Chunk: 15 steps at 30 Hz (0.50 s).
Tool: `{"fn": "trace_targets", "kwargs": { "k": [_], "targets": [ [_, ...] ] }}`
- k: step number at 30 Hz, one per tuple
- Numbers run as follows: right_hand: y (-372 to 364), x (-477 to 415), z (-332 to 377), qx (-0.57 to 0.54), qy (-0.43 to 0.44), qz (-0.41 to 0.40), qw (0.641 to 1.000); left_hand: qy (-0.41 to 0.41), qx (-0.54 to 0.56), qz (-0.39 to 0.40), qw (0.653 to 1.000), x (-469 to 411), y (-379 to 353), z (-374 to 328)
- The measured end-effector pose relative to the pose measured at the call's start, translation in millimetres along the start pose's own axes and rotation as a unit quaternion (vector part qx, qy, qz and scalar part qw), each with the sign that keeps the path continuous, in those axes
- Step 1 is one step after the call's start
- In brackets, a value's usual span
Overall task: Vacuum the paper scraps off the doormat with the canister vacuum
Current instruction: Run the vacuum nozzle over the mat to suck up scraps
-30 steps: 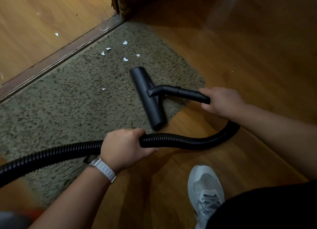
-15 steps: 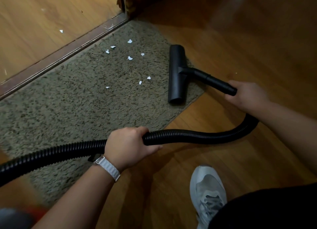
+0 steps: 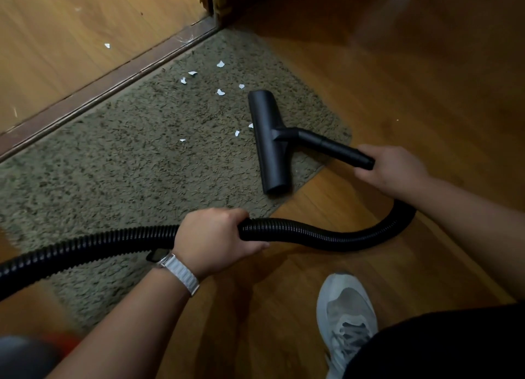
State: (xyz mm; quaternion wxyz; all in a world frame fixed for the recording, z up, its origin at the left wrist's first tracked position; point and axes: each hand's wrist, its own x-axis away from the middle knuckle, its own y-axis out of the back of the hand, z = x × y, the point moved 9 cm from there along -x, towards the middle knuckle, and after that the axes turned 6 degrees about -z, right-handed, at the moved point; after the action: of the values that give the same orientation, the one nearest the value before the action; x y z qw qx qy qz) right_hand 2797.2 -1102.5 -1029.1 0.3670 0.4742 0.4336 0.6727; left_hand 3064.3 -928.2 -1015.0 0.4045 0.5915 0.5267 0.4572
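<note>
A shaggy grey-brown doormat (image 3: 119, 174) lies on the wood floor against a door threshold. Several white paper scraps (image 3: 220, 92) dot its far right part, and two small ones lie right beside the nozzle's left edge. The black floor nozzle (image 3: 270, 143) rests flat on the mat's right end. My right hand (image 3: 390, 168) grips the black wand (image 3: 335, 148) behind the nozzle. My left hand (image 3: 216, 239), with a white watch strap on the wrist, grips the ribbed black hose (image 3: 326, 236), which curves from the wand to the left edge of view.
A brown threshold strip (image 3: 108, 83) runs diagonally along the mat's far side, with one scrap (image 3: 107, 46) on the lighter floor beyond it. A door frame post (image 3: 216, 1) stands at the top. My grey sneaker (image 3: 345, 316) stands on the floor at lower right.
The nozzle was pulled right to the mat's edge, then slid back left and nearer; it now lies beside the two small scraps. My left hand kept its grip on the hose.
</note>
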Motion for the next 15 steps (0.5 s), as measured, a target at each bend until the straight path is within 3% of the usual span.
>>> {"fn": "trace_targets", "kwargs": {
  "k": [6,15],
  "targets": [
    [9,-36,20,-0.006,-0.006,-0.032,0.999,0.029,0.002,-0.004,1.0,7,5,18],
    [-7,-47,103,0.086,0.133,-0.011,0.987,0.046,-0.015,-0.022,0.999,22,13,36]
  ]
}}
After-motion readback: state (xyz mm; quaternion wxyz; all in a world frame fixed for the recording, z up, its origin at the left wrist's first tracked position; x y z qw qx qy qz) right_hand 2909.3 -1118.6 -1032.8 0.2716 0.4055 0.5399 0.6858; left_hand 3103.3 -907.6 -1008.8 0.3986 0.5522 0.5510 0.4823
